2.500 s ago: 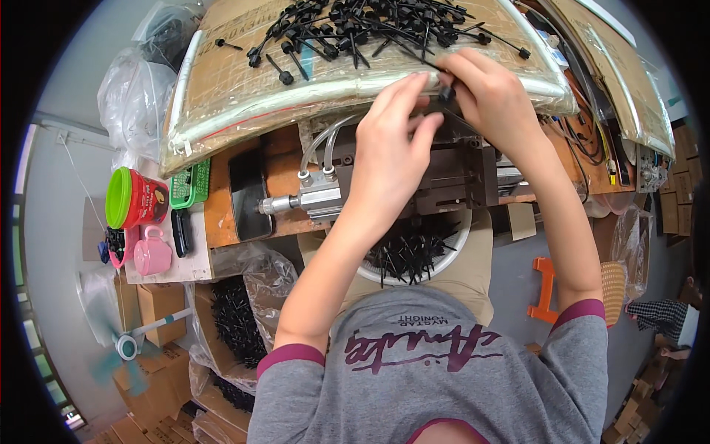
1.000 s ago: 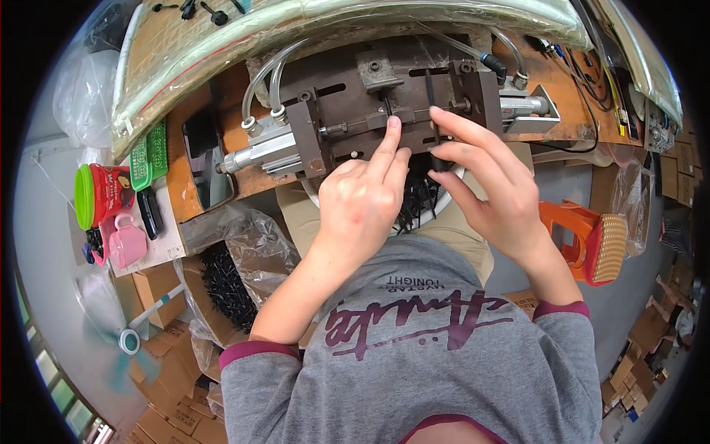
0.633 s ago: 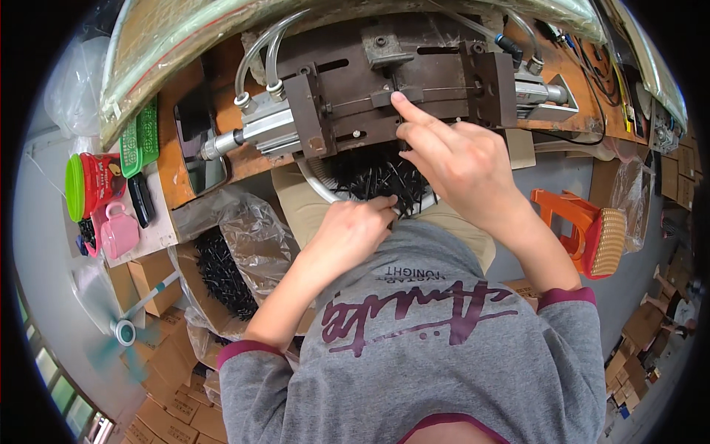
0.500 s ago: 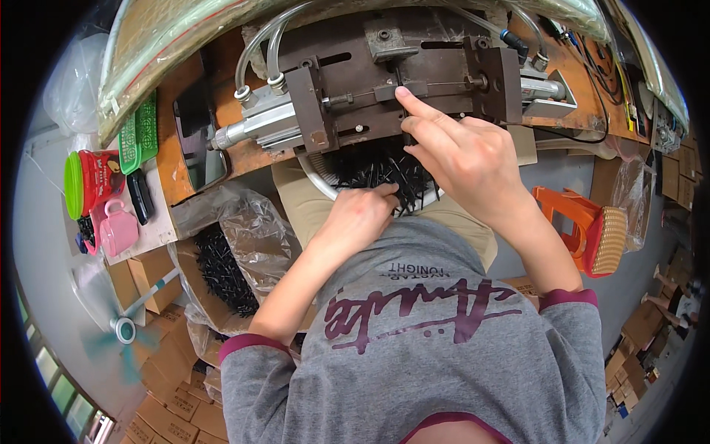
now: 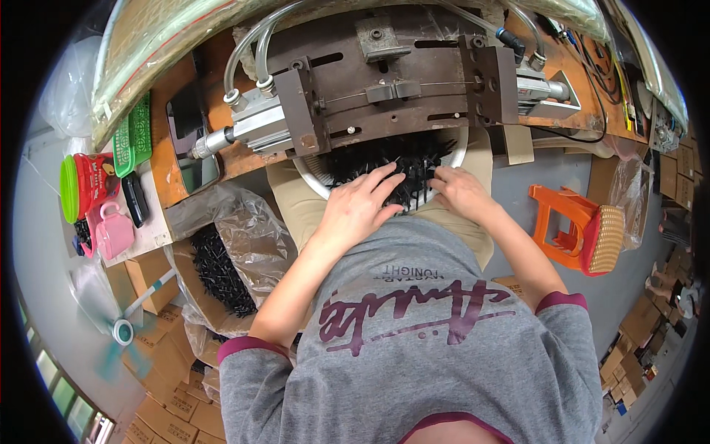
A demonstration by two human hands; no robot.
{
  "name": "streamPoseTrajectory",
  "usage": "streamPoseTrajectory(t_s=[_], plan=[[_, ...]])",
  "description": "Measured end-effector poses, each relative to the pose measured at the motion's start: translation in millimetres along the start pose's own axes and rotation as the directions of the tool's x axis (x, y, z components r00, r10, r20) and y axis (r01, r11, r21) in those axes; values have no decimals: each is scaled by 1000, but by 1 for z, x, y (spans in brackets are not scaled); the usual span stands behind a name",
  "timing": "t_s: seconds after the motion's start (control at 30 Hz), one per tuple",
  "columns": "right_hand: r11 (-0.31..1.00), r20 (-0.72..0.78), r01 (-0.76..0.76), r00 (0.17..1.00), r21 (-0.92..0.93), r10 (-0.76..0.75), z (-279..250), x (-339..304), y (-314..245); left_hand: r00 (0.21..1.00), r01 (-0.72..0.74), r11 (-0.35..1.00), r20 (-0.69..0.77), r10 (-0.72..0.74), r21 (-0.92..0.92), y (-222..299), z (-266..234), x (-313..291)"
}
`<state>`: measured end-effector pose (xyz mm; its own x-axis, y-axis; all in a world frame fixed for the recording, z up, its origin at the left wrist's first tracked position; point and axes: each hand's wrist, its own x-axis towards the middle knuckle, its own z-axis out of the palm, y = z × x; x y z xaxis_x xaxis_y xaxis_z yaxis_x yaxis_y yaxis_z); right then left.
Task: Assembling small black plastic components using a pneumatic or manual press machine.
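Both my hands are down in the white bowl (image 5: 316, 180) on my lap, under the edge of the surface (image 5: 214, 159). It is full of small black plastic parts (image 5: 403, 159). My left hand (image 5: 360, 207) lies flat on the pile with its fingers (image 5: 384, 177) spread apart, gripping nothing. My right hand (image 5: 460, 191) is curled into the parts; whether it has pinched one I cannot tell. I judge this the picking-up step: next I need a single part isolated and lifted toward the metal press (image 5: 384, 81) above.
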<state>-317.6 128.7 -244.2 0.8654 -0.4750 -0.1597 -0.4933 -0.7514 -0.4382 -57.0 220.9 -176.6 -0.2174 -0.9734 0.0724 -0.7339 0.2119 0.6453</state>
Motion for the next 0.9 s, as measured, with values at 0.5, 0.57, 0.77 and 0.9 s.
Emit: streamPoseTrajectory(t_s=[0.5, 0.57, 0.77, 0.9], plan=[[-16, 44, -41, 873, 999, 485, -128, 4, -73, 999, -25, 854, -33, 9, -520, 54, -53, -1], [-28, 8, 5, 900, 1000, 437, -140, 13, -83, 993, -102, 812, -104, 51, -574, 64, -60, -2], [55, -91, 77, 937, 996, 337, -181, 43, -95, 971, -124, 747, -236, -45, -653, 81, -95, 2], [119, -146, 118, 953, 986, 266, -216, 68, -97, 935, -119, 729, -324, -147, -675, 86, -116, 17]])
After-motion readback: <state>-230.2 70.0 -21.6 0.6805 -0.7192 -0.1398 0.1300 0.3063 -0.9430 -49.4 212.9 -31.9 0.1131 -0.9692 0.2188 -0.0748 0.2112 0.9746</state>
